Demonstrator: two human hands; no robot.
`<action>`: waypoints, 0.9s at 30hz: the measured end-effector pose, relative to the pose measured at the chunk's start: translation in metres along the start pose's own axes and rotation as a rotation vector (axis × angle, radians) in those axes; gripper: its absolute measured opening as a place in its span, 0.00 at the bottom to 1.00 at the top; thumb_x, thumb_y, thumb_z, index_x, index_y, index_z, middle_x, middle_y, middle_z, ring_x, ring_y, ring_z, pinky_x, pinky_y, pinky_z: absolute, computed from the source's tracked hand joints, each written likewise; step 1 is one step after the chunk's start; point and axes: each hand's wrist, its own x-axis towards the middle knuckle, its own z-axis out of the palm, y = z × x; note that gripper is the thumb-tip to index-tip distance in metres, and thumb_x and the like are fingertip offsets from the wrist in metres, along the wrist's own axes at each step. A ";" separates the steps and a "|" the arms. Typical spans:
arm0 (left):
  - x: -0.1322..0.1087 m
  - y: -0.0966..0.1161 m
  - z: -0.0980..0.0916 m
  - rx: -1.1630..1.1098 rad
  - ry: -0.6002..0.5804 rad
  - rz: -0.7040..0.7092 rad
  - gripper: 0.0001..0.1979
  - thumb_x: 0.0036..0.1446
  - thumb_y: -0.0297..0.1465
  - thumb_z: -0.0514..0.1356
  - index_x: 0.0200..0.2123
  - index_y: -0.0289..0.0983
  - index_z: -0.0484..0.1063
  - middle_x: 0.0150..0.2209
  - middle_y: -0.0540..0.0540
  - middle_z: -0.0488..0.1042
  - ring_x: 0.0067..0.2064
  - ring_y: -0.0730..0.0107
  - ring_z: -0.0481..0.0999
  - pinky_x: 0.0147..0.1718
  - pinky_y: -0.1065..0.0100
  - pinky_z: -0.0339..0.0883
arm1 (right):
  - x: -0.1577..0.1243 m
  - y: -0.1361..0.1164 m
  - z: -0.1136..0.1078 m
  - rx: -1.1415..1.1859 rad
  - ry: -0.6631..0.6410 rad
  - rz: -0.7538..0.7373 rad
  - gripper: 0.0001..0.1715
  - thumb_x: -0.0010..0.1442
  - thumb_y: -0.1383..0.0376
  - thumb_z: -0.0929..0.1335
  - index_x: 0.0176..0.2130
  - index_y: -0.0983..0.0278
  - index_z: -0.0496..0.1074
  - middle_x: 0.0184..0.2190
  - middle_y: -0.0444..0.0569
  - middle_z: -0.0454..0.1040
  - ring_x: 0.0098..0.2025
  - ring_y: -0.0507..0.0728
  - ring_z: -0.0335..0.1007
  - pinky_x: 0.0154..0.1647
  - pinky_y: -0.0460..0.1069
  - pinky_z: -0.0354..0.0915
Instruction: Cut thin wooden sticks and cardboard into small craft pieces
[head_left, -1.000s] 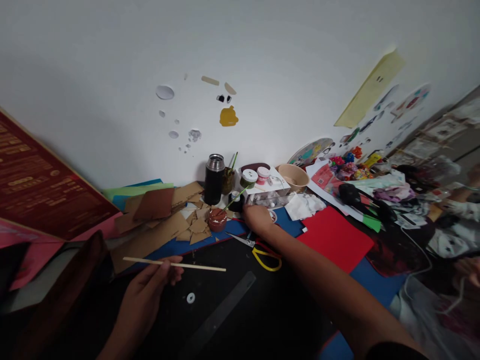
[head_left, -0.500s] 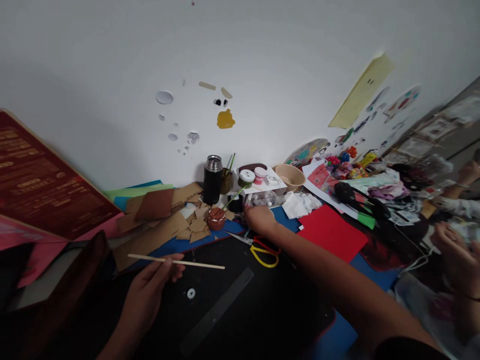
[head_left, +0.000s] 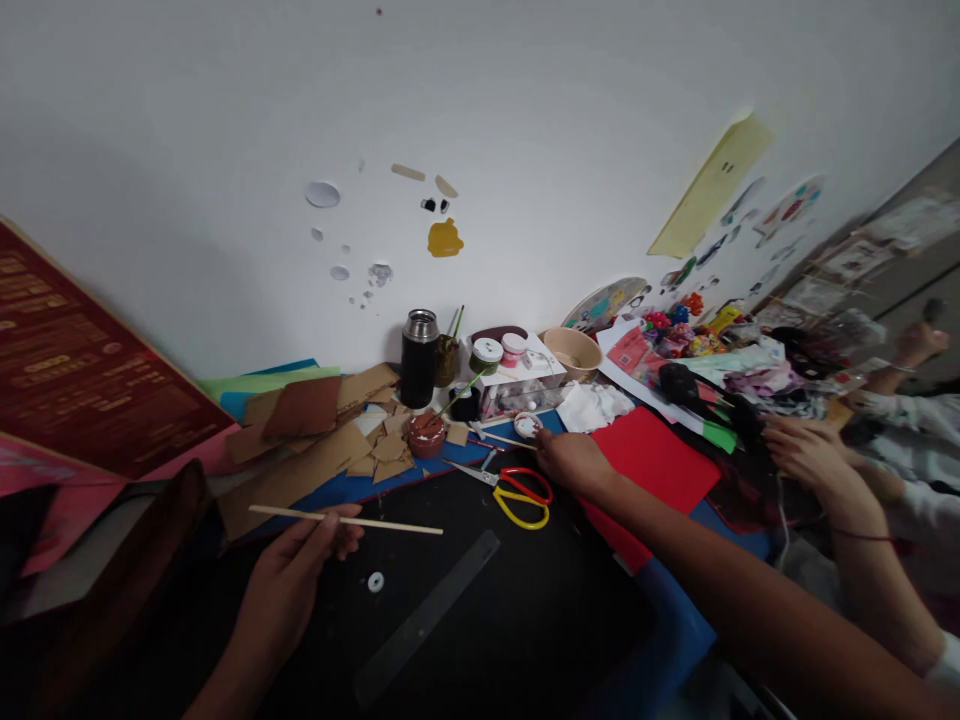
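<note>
My left hand point(head_left: 289, 570) pinches a slim pale wooden stick point(head_left: 397, 526), held roughly level over the black mat point(head_left: 570, 590). Stretched to the right, my right hand point(head_left: 574, 462) has curled fingers beside a small round cup with white contents point(head_left: 527, 426). The end of a thin light stick point(head_left: 506, 438) meets those fingertips; what they grip, if anything, is hidden. Scissors point(head_left: 523, 497) with red and yellow handles lie just left of this hand. A clear ruler point(head_left: 431, 615) and a small white ring point(head_left: 376, 582) rest on the mat.
Cardboard pieces point(head_left: 300, 465), a brown paint jar point(head_left: 427, 436) and a black flask point(head_left: 418, 360) stand along the wall. Red paper point(head_left: 660, 450) lies beneath my right forearm. At right, a co-worker's hand point(head_left: 817, 460) reaches in beside piled craft materials. A beige bowl point(head_left: 572, 350) sits behind.
My right hand has shifted right and nearer, uncovering the white cup and thin stick. The red paper shows further down under my forearm. A co-worker's hand has moved left. My left hand keeps its stick.
</note>
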 end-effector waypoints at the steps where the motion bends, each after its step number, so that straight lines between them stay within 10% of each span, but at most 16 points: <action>1: 0.000 0.000 0.000 -0.003 -0.002 -0.001 0.27 0.41 0.53 0.75 0.35 0.35 0.85 0.31 0.42 0.82 0.32 0.63 0.75 0.33 0.65 0.70 | -0.006 0.004 0.000 0.007 -0.003 0.014 0.21 0.74 0.62 0.59 0.54 0.71 0.72 0.37 0.65 0.82 0.40 0.67 0.82 0.37 0.52 0.67; 16: -0.003 -0.002 0.000 -0.059 0.006 -0.001 0.27 0.42 0.53 0.75 0.34 0.35 0.84 0.27 0.44 0.80 0.31 0.66 0.74 0.31 0.68 0.68 | -0.114 0.041 0.044 0.711 -0.042 0.184 0.10 0.64 0.61 0.66 0.38 0.64 0.73 0.27 0.46 0.75 0.28 0.54 0.70 0.27 0.46 0.56; 27: -0.007 0.004 0.007 -0.092 -0.002 0.107 0.25 0.49 0.53 0.70 0.29 0.35 0.82 0.23 0.47 0.74 0.27 0.69 0.69 0.29 0.68 0.62 | -0.112 -0.059 0.032 1.371 -0.196 -0.148 0.17 0.60 0.51 0.70 0.35 0.61 0.68 0.22 0.36 0.57 0.21 0.48 0.49 0.19 0.43 0.48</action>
